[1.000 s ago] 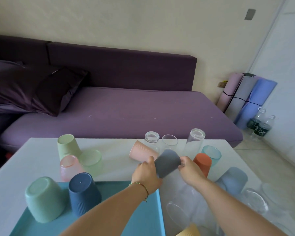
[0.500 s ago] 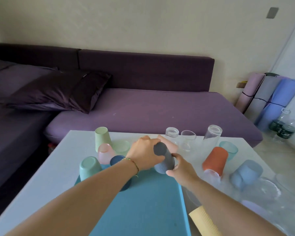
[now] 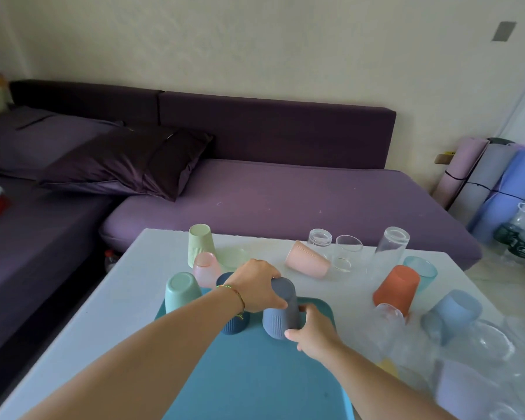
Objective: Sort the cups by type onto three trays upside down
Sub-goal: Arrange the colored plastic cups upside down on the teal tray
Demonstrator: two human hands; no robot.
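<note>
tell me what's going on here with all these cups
A person holds a grey ribbed cup upside down on the teal tray: the left hand grips its base, the right hand its rim end. A navy cup and a mint cup already sit inverted beside it. A pink ribbed cup lying on its side, an orange cup and clear glasses wait on the white table.

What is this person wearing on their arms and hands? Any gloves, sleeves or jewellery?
No gloves, and no sleeves in view: both forearms are bare. The left hand has a thin gold-coloured bracelet with a green bit at its wrist. The right hand and wrist wear nothing.
</note>
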